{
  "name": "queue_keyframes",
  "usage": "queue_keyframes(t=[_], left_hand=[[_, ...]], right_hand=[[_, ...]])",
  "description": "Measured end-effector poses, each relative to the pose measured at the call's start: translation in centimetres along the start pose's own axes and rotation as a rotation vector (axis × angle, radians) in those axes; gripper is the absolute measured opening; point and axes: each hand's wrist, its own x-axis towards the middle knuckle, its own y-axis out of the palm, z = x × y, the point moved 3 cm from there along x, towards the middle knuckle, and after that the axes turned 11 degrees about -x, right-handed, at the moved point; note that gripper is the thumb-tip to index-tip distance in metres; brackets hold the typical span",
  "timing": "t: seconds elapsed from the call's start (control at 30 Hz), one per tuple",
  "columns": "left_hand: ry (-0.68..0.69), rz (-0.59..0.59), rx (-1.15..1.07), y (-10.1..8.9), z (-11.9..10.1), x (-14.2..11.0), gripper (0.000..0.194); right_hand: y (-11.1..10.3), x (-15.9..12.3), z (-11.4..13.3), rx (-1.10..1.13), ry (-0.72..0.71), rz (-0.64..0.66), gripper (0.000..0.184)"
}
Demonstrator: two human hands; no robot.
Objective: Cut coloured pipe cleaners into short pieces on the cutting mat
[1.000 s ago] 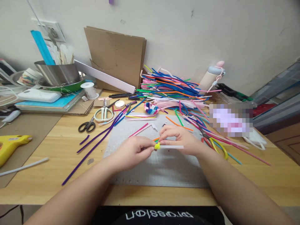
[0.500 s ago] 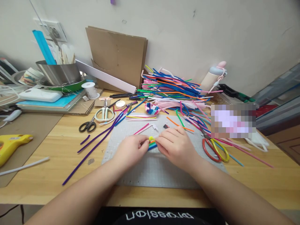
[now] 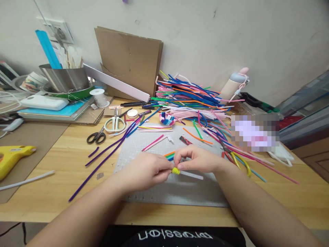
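My left hand (image 3: 151, 171) is closed, with thumb and fingers pinching the left side of a small yellow coil of pipe cleaner (image 3: 175, 171). A white stick-like piece (image 3: 191, 175) runs out from the coil to the right, over the grey cutting mat (image 3: 180, 192). Thumb and fingertips of my right hand (image 3: 199, 159) press on the yellow coil from the upper right. Just behind the fingers lie orange, green and blue pipe cleaners (image 3: 169, 156), partly hidden by both hands.
Red-and-yellow-handled scissors (image 3: 239, 163) lie right of my right hand. Purple pipe cleaners (image 3: 100, 171), white-handled scissors (image 3: 114, 124) and black scissors (image 3: 96, 137) are on the left. A large pile of pipe cleaners (image 3: 190, 92) sits at the back. A yellow glue gun (image 3: 12, 159) rests far left.
Both hands have moved a little towards me and to the right. More of the yellow coil now shows, and the white piece has come into view under my right hand.
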Motion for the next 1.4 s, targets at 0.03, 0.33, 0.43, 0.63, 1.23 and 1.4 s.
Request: queue_keyframes(t=[0.03, 0.33, 0.43, 0.63, 1.23, 1.4], left_hand=[[-0.017, -0.03, -0.139, -0.1, -0.1, 0.0, 0.026], [-0.302, -0.283, -0.989, 0.6, 1.0, 0.6, 0.024], [-0.36, -0.294, -1.181, 1.1, 1.3, 0.8, 0.023], [-0.358, -0.287, -1.401, 1.0, 1.2, 0.8, 0.021], [-0.462, -0.008, -1.65, 2.0, 0.3, 0.4, 0.016], [-0.44, -0.082, -1.569, 2.0, 0.4, 0.5, 0.018]], right_hand=[[-0.1, 0.0, -0.1, 0.104, -0.002, -0.021, 0.021], [1.1, 0.2, 1.2, 0.404, -0.059, -0.596, 0.014], [1.7, 0.2, 1.3, 0.405, -0.051, -0.69, 0.012], [2.1, -0.4, 1.6, 0.327, -0.106, -0.759, 0.012], [2.1, 0.4, 0.6, 0.465, -0.253, -0.633, 0.011], [2.3, 0.4, 0.8, 0.5, -0.238, -0.642, 0.01]])
